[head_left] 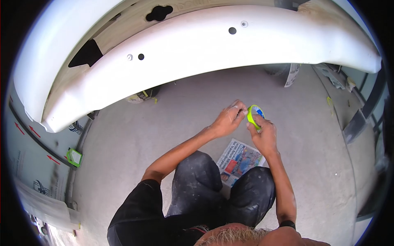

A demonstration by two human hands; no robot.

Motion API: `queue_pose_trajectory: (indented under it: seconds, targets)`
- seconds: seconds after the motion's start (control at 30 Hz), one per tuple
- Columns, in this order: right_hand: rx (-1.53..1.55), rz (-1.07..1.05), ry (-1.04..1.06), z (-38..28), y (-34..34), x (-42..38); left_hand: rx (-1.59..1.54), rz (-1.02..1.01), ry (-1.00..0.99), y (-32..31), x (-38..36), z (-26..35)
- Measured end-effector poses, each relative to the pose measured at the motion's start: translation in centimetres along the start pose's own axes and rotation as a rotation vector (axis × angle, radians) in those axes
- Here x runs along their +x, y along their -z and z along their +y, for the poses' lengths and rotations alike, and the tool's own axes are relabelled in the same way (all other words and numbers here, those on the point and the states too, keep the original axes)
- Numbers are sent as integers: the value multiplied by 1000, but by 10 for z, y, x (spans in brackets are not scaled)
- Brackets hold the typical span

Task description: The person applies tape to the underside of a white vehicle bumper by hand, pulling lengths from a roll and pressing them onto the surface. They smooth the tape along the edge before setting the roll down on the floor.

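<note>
Below the person's dark-trousered knees (pixel 221 184) lies a newspaper (pixel 239 160) on the floor (pixel 308 135). Above it, the right hand (pixel 262 133) clamps a green tape roll (pixel 255 115) edge-up, while the left hand (pixel 228 119) fingers (pixel 240 110) pinch together at its top-left rim.

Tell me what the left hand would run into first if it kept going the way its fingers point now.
The left hand points toward the roll of green tape held in the right hand. Its fingertips already sit at the roll's edge, so the tape comes first; exact contact is hard to judge.
</note>
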State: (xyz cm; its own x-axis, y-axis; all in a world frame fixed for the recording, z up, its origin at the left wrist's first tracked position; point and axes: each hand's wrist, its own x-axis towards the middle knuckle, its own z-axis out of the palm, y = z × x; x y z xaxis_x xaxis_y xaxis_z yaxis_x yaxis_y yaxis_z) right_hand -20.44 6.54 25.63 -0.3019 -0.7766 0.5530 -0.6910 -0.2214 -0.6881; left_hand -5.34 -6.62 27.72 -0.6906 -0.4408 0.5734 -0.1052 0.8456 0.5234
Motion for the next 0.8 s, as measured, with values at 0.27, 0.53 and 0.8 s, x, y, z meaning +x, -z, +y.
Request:
queue_pose_trajectory:
  seconds: [0.27,0.53,0.8]
  targets:
    - [59,-14,83,-12,11,-2,-343,29,247,16,-8,11]
    - [-38,-75,200,-15,5,-1,-143,0,232,17,-13,18]
    - [116,26,178,-26,11,-4,-129,-54,67,32,-11,30]
